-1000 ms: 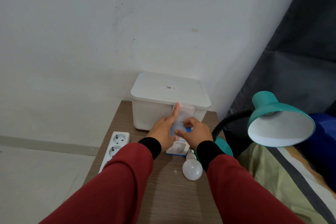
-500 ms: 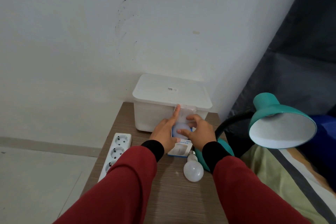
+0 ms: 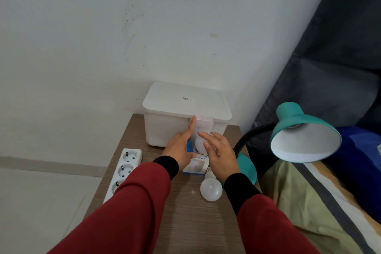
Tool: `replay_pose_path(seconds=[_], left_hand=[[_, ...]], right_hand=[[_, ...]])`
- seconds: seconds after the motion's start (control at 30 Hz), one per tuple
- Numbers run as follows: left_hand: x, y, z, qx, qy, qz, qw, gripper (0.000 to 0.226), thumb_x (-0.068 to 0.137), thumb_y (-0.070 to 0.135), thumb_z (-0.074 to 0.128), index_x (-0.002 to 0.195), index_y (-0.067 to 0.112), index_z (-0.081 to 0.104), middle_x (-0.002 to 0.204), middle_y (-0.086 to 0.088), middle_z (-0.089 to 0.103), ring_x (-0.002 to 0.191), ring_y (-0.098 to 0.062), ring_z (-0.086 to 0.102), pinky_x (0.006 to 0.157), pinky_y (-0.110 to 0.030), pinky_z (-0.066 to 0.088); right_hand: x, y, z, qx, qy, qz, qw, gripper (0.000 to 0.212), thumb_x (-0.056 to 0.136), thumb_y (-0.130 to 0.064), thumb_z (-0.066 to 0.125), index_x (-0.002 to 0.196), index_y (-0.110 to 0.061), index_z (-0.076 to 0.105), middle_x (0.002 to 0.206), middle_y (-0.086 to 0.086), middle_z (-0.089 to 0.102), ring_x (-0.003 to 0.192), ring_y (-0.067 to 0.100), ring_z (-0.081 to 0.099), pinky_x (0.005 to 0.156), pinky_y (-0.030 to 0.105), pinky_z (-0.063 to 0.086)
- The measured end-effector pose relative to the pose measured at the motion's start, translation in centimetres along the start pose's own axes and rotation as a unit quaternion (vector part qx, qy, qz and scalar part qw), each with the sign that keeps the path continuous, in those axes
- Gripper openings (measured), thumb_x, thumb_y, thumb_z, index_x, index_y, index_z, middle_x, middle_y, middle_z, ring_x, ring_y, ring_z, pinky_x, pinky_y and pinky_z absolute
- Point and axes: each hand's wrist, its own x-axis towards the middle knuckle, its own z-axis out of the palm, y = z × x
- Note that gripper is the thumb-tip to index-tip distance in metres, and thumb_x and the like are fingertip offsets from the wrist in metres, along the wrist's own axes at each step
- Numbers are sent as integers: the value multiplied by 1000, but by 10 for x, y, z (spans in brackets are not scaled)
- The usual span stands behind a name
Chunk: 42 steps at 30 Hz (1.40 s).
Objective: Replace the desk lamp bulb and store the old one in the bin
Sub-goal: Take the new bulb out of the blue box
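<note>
Hiding most of the bulb package (image 3: 194,168), both hands (image 3: 180,147) work its flap

A white power strip (image 3: 123,171) lies on the left edge of my brown table (image 3: 185,222). A striped blanket (image 3: 309,202) covers the bed on my right. The wall (image 3: 103,37) is white.

Right hand (image 3: 221,155) has let go of the upright blue-and-white cardboard bulb box (image 3: 194,166) and opened, fingers spread loose beside it; left hand (image 3: 181,148) remains against the box's left edge, forefinger up; pale rounded bulb (image 3: 201,143) now shows between the hands.
</note>
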Motion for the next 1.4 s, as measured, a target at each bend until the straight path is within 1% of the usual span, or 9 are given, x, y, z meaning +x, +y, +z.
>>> replay_pose_path(seconds=[0.1, 0.23, 0.4, 0.47, 0.57, 0.77, 0.93, 1.13, 1.4], left_hand=[[1, 0, 1, 13, 0, -6, 1000, 108, 85, 19, 67, 139, 49, -22, 134, -7, 48, 124, -20, 48, 108, -33, 39], [0, 1, 2, 15, 7, -7, 1000, 109, 86, 19, 66, 131, 53, -26, 132, -8, 48, 122, -21, 49, 104, -31, 39], [-9, 3, 5, 10, 23, -1, 1000, 102, 88, 15, 63, 131, 52, -21, 133, -6, 48, 123, -18, 47, 105, -27, 36], [-15, 4, 6, 5, 40, 4, 999, 100, 88, 15, 64, 135, 50, -17, 132, -5, 46, 123, -17, 46, 106, -26, 35], [-24, 6, 7, -2, 86, 12, 996, 94, 86, 17, 66, 146, 44, -1, 130, -3, 44, 117, -16, 48, 101, -25, 41], [-27, 16, 1, 54, 270, 52, 960, 55, 82, 23, 69, 134, 27, 49, 117, -4, 52, 104, -18, 54, 87, -33, 51], [-22, 15, 1, 86, 220, 56, 970, 33, 89, 27, 59, 122, 26, 62, 119, 1, 59, 112, -18, 49, 95, -30, 42], [-27, 6, 10, 78, 183, 60, 978, 36, 90, 31, 58, 125, 24, 61, 128, 3, 57, 119, -15, 44, 98, -16, 29], [-24, -1, 11, 99, 158, 43, 982, 31, 91, 21, 59, 121, 21, 64, 132, 3, 54, 124, -14, 42, 103, -19, 30]], right_hand=[[-5, -2, -1, -8, 24, 1, 1000, 33, 90, -27, 59, 122, -30, 58, 133, 2, 47, 121, 13, 44, 100, 23, 40], [-10, -7, -5, 8, 93, 40, 995, 42, 76, -31, 74, 111, -29, 51, 121, 2, 44, 100, 11, 43, 72, 6, 33], [-20, -22, -11, 53, 198, 41, 978, 56, 79, -31, 70, 130, -29, 45, 111, 0, 39, 95, 12, 44, 83, 18, 37], [-22, -27, -13, 50, 246, 28, 968, 55, 82, -31, 67, 133, -28, 45, 109, -2, 37, 93, 11, 45, 80, 7, 36], [-22, -33, -16, 63, 296, 15, 953, 53, 85, -28, 66, 133, -19, 47, 113, -2, 40, 97, 5, 40, 75, -11, 26], [-24, -34, -25, 66, 327, 20, 942, 49, 85, -26, 65, 129, -9, 49, 126, 13, 51, 103, 8, 39, 82, -2, 20], [-26, -29, -25, 66, 329, 39, 941, 46, 85, -29, 65, 125, -11, 50, 124, 11, 52, 104, 12, 45, 81, 6, 27], [-24, -28, -23, 58, 321, 38, 945, 46, 85, -29, 65, 125, -10, 50, 122, 13, 52, 99, 9, 41, 79, 5, 25], [-21, -28, -20, 59, 306, 39, 950, 46, 86, -28, 64, 125, -9, 50, 123, 13, 50, 97, 9, 38, 74, 2, 22]])
